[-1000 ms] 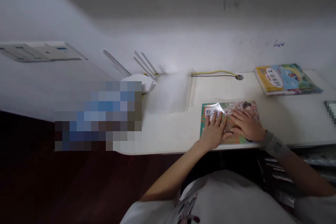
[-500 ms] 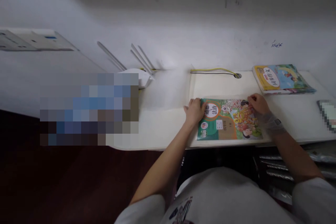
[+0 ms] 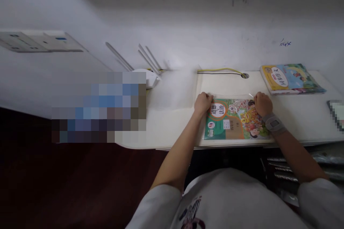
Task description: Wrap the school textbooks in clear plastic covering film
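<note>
A textbook (image 3: 233, 118) with a green and orange cover and a picture of children lies on the white desk (image 3: 161, 132). A clear plastic book cover (image 3: 228, 97) shows as a thin strip along the book's far edge. My left hand (image 3: 202, 103) is closed at the book's far left corner, its fingertips pinching the plastic. At the far right corner my right hand (image 3: 263, 104) is curled shut on the same plastic edge, where a bright glint shows. A grey watch (image 3: 274, 123) is on my right wrist.
A translucent sheet (image 3: 174, 91) lies left of the book. Behind it stands a white router (image 3: 145, 76) with several antennas. A stack of books (image 3: 291, 78) sits at the back right. A yellow cable (image 3: 220, 70) runs into a desk hole. A blurred-out patch covers the left end.
My left hand has gone from lying on the book's corner to pinching at its far edge. My right hand has closed more tightly at the far right corner. The view has shifted slightly.
</note>
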Demonstrator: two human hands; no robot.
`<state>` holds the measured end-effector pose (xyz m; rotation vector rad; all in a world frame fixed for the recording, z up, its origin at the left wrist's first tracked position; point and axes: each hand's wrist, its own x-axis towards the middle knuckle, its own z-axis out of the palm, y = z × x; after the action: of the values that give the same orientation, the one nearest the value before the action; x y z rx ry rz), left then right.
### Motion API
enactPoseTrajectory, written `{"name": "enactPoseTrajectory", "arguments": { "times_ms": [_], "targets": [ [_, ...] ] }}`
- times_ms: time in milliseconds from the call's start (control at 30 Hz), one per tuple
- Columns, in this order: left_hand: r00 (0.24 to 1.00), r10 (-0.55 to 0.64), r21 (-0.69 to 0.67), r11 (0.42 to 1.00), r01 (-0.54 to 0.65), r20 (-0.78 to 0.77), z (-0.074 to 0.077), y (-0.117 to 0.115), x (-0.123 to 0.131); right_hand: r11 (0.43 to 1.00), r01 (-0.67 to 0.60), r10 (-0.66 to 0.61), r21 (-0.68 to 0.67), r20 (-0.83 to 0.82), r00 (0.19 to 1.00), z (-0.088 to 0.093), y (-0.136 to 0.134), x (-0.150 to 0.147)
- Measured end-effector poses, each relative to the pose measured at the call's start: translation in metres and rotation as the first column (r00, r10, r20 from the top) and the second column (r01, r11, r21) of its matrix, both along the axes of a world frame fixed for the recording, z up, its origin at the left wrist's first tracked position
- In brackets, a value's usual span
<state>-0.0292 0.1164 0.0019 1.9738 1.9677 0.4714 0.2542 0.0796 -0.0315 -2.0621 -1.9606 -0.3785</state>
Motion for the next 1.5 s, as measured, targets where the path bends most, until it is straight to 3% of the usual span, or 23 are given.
{"name": "enactPoseTrajectory", "arguments": {
  "times_ms": [167, 367, 700, 900, 1033, 1100, 1233, 1367, 1500],
  "targets": [
    [0.999, 0.020, 0.042, 0.999, -0.019, -0.028, -0.006, -0.001, 0.008, 0.999, 0.034, -0.032, -0.025, 0.068, 0.997, 0.001, 0.000, 0.001],
    [0.949, -0.016, 0.143, 0.988, 0.064, -0.314, -0.011, -0.010, 0.014, 0.991, 0.060, -0.045, -0.116, 0.126, 0.991, 0.011, 0.004, -0.005],
    [0.917, -0.055, 0.112, 0.988, 0.107, -0.396, -0.012, -0.005, 0.011, 0.984, 0.078, -0.066, -0.159, 0.081, 0.995, 0.014, 0.006, -0.012],
    [0.902, -0.100, 0.044, 0.990, 0.131, -0.420, 0.008, -0.009, 0.014, 0.983, 0.090, -0.084, -0.162, 0.044, 0.996, 0.012, 0.010, -0.009],
    [0.866, -0.167, 0.060, 0.974, 0.221, -0.471, 0.032, -0.031, 0.032, 0.985, 0.084, -0.082, -0.153, 0.021, 0.996, 0.012, 0.011, -0.008],
    [0.852, -0.243, 0.018, 0.959, 0.284, -0.464, 0.036, -0.046, 0.049, 0.986, 0.077, -0.076, -0.149, 0.012, 0.997, 0.011, 0.010, -0.008],
    [0.873, -0.334, -0.132, 0.943, 0.307, -0.356, 0.019, -0.073, 0.075, 0.990, 0.075, -0.085, -0.119, -0.084, 0.993, 0.008, 0.011, -0.006],
    [0.903, -0.240, -0.003, 0.967, 0.255, -0.355, -0.009, -0.087, 0.075, 0.991, 0.037, -0.068, -0.129, -0.246, 0.967, 0.010, 0.014, 0.005],
    [0.915, -0.206, 0.062, 0.968, 0.241, -0.346, -0.019, -0.094, 0.071, 0.996, -0.021, 0.003, -0.083, -0.216, 0.976, 0.026, 0.005, -0.004]
  ]
}}
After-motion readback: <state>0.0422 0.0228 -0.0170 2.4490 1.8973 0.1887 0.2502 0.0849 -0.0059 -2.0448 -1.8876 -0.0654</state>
